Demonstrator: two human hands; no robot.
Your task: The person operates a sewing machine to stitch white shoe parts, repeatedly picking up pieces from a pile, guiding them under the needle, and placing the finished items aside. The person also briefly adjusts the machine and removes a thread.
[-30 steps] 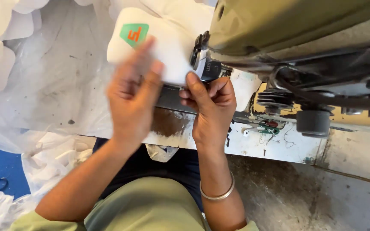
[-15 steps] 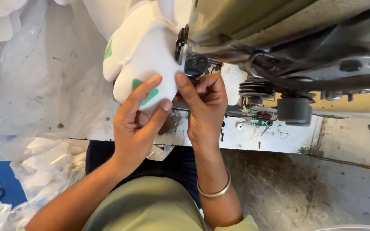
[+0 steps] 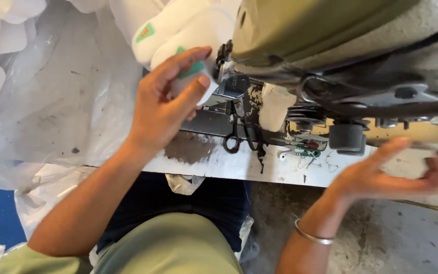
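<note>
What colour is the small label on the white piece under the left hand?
Green, on the white piece under the left hand, head view.

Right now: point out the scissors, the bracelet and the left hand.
scissors [image 3: 235, 133], head view, on the closed blades above the handles.
bracelet [image 3: 310, 236], head view, on the band at the wrist.
left hand [image 3: 166, 104], head view, back of hand.

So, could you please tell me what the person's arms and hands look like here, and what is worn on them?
Both forearms are bare, with no gloves on the left hand or the right hand. A thin silver bangle circles the right wrist. Olive-green short sleeves show near the bottom edge. The right hand is blurred, so any rings cannot be made out.
</note>
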